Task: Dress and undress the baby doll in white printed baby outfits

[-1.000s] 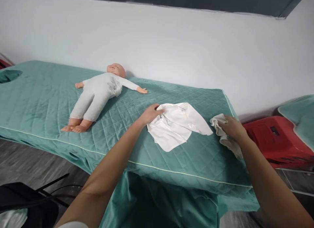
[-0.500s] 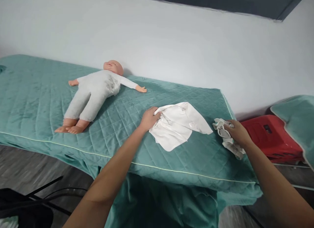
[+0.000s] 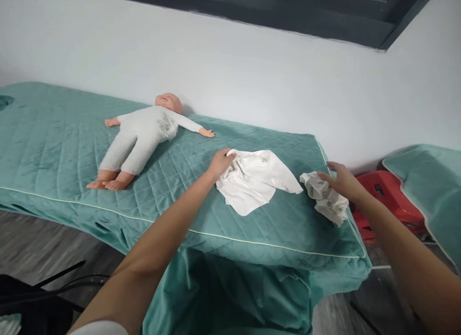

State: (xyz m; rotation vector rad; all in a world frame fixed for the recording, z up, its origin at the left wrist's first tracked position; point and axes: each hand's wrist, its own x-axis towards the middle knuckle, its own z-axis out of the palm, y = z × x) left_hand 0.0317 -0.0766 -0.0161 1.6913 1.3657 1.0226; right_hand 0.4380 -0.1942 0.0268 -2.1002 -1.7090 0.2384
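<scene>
A small white shirt lies partly spread on the green quilted bed cover. My left hand pinches its upper left edge, fingers closed on the fabric. To the right, a crumpled white cloth with faint marks rests by the bed's right end. Just over that cloth is my right hand, its fingers apart and the thumb at the cloth's top edge. A baby doll with a whitish cloth body lies on its back at the left, away from both hands.
Past the bed's right end stand a red plastic item and another green-covered surface. A white wall runs behind the bed, below a dark frame. A black object sits on the floor at lower left.
My right hand has opened and let go of the crumpled cloth, which now lies at the bed's right end. My left hand still holds the shirt. The view has shifted slightly.
</scene>
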